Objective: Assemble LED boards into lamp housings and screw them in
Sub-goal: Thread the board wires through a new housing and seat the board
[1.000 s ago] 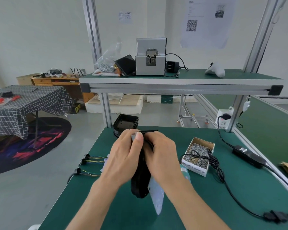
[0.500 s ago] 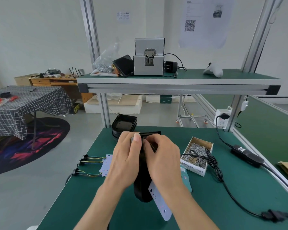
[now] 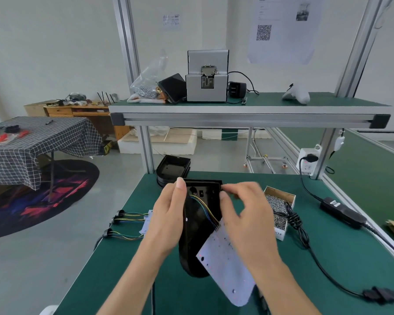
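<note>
Both hands work mid-bench: your left hand (image 3: 168, 220) grips the rigid, light lamp housing (image 3: 197, 226), your right hand (image 3: 246, 214) pinches near its far rim, so hold the thin wired LED board (image 3: 225, 267) by its edges.

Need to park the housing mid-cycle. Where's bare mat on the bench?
Bare green mat lies right of the screw box, between the cable loops, and near the front-left edge. Crowded: wired LED boards left, stacked housings at back.
</note>
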